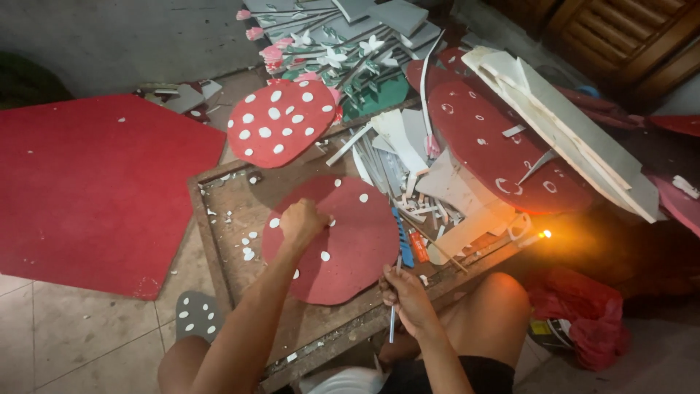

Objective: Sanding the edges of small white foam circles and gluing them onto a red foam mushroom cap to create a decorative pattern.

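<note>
While a big red foam sheet (95, 190) lay flat on the floor at far left, the left hand (302, 222) was closed in a loose fist, pressing down on the red mushroom cap (343, 244), probably to pin it or seat a white dot. Cap sat on the low wooden board (219, 241). Right hand (408, 295) gripped a thin metal stick (394, 317) near the board's edge. Finished spotted cap (281, 120) lay behind; a small flame (545, 234) burned at right.
</note>
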